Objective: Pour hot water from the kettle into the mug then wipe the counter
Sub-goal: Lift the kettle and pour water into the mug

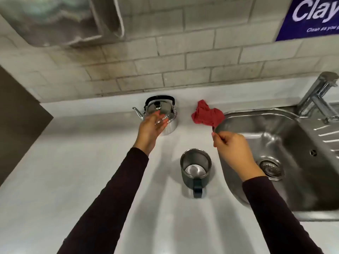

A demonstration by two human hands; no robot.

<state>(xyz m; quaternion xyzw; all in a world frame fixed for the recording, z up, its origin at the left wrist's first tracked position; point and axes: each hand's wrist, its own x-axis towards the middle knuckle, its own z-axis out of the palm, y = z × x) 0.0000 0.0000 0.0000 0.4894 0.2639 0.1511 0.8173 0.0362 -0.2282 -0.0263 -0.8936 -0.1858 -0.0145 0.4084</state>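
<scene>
A shiny steel kettle (169,123) with a black handle stands at the back of the white counter (82,162), its spout pointing left. My left hand (152,127) hovers at its near side with the fingers spread, holding nothing. A dark mug (195,171) with a steel inside stands nearer to me, its handle towards me; it looks empty. A crumpled red cloth (207,115) lies by the sink's left rim. My right hand (233,151) has thumb and forefinger pinched together right at the cloth's near corner; whether they grip it is unclear.
A steel sink (293,136) with a drain fills the right side, with a chrome tap (317,92) behind it. A tiled wall runs along the back. A dark panel (16,121) stands at the counter's left end, and a dispenser hangs at the top left.
</scene>
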